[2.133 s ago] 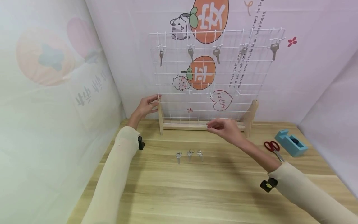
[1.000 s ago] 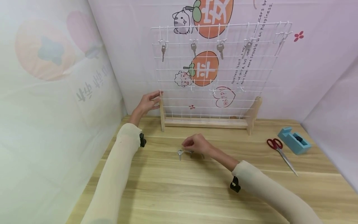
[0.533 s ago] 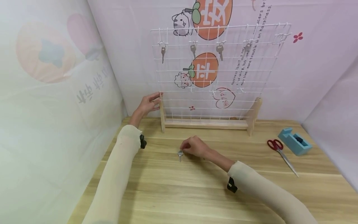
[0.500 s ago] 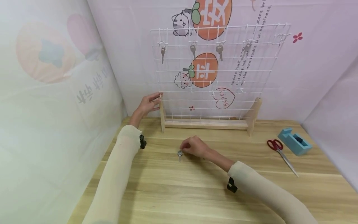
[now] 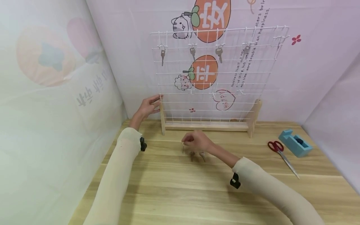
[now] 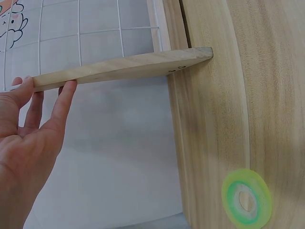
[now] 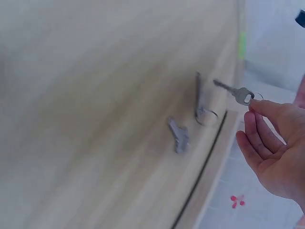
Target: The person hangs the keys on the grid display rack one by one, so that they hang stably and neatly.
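My left hand (image 5: 147, 107) grips the left wooden post (image 6: 119, 67) of a white wire-grid rack (image 5: 206, 127), thumb on one side and fingertips on the other. Over the table in front of the rack, my right hand (image 5: 198, 140) pinches a silver key (image 7: 243, 95) by its ring end, between thumb and forefinger. The key's blade points away from the fingers, and the other fingers curl loosely. Below that hand, two more keys lie on the wood: one with a ring (image 7: 199, 95) and one beside it (image 7: 180, 136). Several keys, such as this one (image 5: 219, 54), hang from hooks high on the grid.
Red-handled scissors (image 5: 281, 153) and a blue tape dispenser (image 5: 295, 143) lie at the right of the table. A yellow-green tape roll (image 6: 245, 198) shows near the rack's left post. Printed cloth walls stand behind and at both sides.
My right hand has come down and left from the rack's base to the row of keys, then lifted the leftmost key off the table. My left hand stays on the post.
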Action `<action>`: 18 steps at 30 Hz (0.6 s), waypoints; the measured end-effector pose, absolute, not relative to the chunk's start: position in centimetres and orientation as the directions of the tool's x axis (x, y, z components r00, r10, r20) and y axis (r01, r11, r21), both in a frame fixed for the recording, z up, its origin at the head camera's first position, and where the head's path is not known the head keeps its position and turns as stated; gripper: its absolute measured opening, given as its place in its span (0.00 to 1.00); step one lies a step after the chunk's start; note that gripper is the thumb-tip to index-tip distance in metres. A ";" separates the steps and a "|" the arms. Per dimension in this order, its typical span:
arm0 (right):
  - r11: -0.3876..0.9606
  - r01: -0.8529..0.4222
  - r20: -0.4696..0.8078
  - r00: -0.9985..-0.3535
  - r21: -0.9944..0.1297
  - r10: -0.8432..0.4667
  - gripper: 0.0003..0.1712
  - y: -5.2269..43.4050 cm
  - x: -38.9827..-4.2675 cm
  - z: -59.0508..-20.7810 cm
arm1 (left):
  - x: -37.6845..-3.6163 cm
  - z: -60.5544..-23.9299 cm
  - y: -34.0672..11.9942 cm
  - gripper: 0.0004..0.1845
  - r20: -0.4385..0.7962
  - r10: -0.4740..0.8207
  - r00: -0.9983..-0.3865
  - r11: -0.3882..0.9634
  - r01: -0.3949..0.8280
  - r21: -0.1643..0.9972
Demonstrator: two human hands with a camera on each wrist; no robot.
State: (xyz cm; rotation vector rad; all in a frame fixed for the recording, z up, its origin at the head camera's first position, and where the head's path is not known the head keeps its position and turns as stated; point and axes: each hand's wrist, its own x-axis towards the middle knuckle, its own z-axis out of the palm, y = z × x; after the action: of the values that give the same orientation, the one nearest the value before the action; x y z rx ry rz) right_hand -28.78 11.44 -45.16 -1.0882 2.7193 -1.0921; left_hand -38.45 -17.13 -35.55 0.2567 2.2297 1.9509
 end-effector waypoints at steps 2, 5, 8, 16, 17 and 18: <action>0.496 -0.618 0.264 -0.749 -0.610 -0.608 0.04 11.7 -29.2 -44.2 | -38.4 -35.6 -17.2 0.26 -0.011 0.236 -0.972 0.129 0.021 0.991; 0.482 -0.651 0.331 -0.736 -0.586 -0.591 0.05 12.2 -29.9 -42.3 | -38.7 -36.1 -17.3 0.26 0.004 0.229 -0.974 0.135 0.036 0.990; 0.484 -0.654 0.363 -0.741 -0.580 -0.565 0.06 12.7 -30.5 -40.2 | -38.9 -36.4 -17.4 0.26 0.016 0.224 -0.974 0.141 0.048 0.989; 0.511 -0.623 0.433 -0.781 -0.592 -0.451 0.08 13.9 -31.4 -34.7 | -38.9 -36.5 -17.4 0.25 0.036 0.239 -0.970 0.141 0.072 0.987; 0.508 -0.617 0.441 -0.786 -0.601 -0.433 0.08 14.0 -31.6 -34.3 | -38.8 -36.5 -17.4 0.25 0.037 0.239 -0.970 0.143 0.073 0.987; 0.509 -0.609 0.448 -0.793 -0.609 -0.414 0.09 14.0 -31.7 -33.8 | -38.8 -36.6 -17.4 0.25 0.037 0.238 -0.971 0.143 0.073 0.987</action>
State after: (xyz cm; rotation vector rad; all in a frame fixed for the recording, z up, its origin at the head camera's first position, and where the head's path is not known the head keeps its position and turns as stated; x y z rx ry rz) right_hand -31.66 13.98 -33.80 -1.0155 2.9357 -1.3539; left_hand -38.84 -17.45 -36.58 0.3116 2.2745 1.9528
